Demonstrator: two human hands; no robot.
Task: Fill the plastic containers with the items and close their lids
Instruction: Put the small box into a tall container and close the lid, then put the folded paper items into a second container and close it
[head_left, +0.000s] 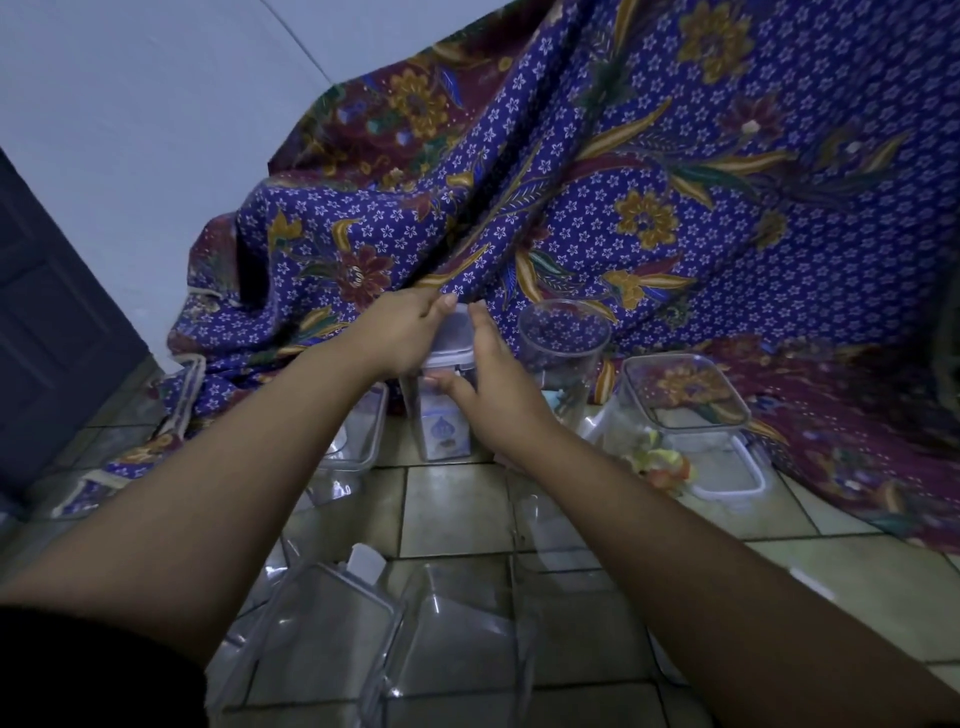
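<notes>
Empty containers (332, 623) low in frame, unfilled. Centre: my left hand (400, 332) grips the lid (452, 345) of the tall container (447, 431); right hand (493, 379) presses it, fingers straight. Closing one, I judge; most remain.

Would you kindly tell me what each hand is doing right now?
Left hand: grips the lid of the tall container.
Right hand: open, straight fingers pressing the same lid.
</notes>
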